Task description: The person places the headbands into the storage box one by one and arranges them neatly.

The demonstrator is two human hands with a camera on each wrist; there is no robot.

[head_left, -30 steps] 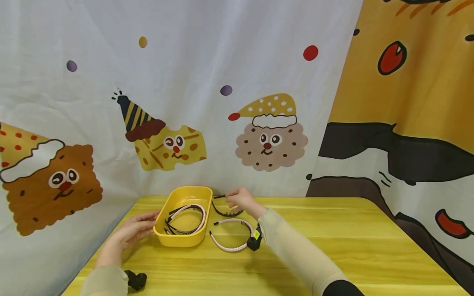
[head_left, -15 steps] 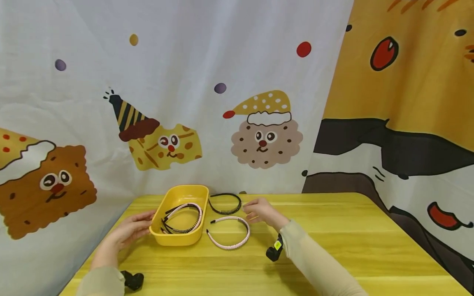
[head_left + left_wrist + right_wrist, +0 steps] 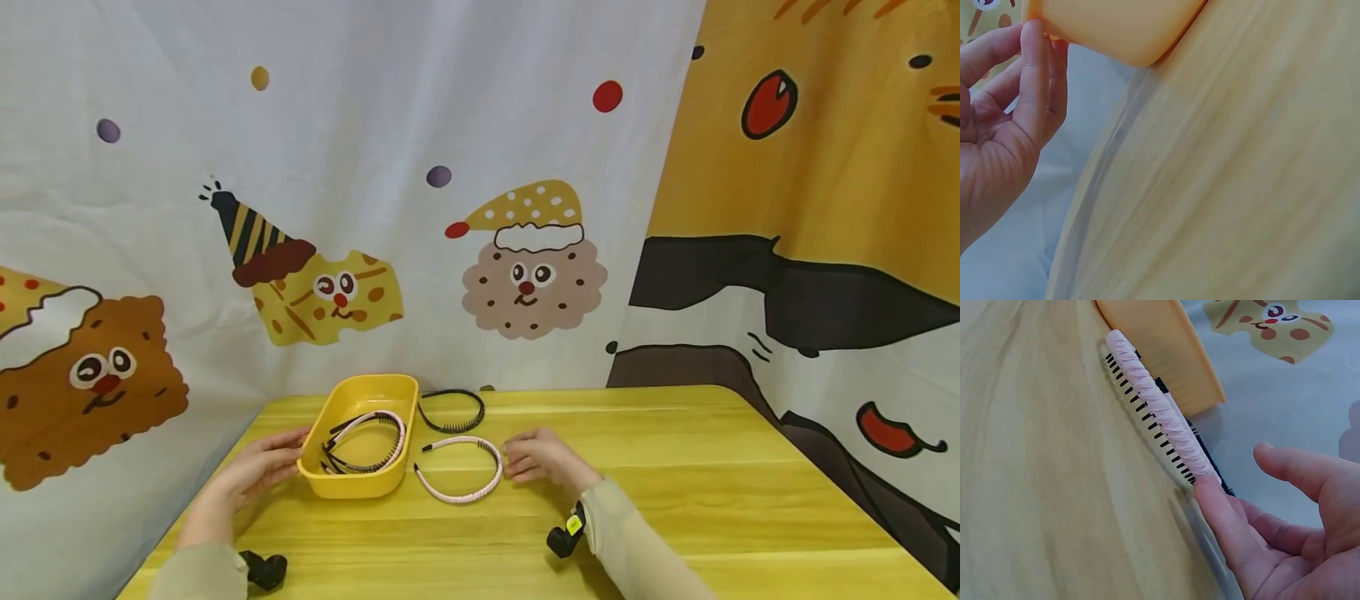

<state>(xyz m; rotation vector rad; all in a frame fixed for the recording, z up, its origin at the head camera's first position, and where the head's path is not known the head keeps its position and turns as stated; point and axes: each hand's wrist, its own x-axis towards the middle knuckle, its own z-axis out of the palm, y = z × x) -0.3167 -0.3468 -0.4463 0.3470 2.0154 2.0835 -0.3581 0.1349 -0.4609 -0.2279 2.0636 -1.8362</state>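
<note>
A yellow plastic basket [image 3: 358, 486] stands on the table with pink and black headbands [image 3: 403, 437] inside. My left hand [image 3: 262, 467] rests against its left side; in the left wrist view, fairly straight fingers [image 3: 1035, 81] touch the basket's rim [image 3: 1054, 19]. Right of the basket lies a pink wrapped headband [image 3: 463, 498] with black comb teeth, its ends toward the basket. My right hand [image 3: 543, 458] is at its outer curve. The right wrist view has a fingertip right at the pink band [image 3: 1160, 412], the thumb raised apart from it.
A black toothed headband [image 3: 482, 408] lies behind the pink one, near the table's back edge. The yellow wood-grain table [image 3: 675, 483] extends to the right. A curtain [image 3: 360, 125] printed with cartoon figures hangs behind it.
My right hand has drawn away from the black headband, rightward and toward me, to the pink headband's curve. My left hand stays at the basket. The head view has shifted slightly.
</note>
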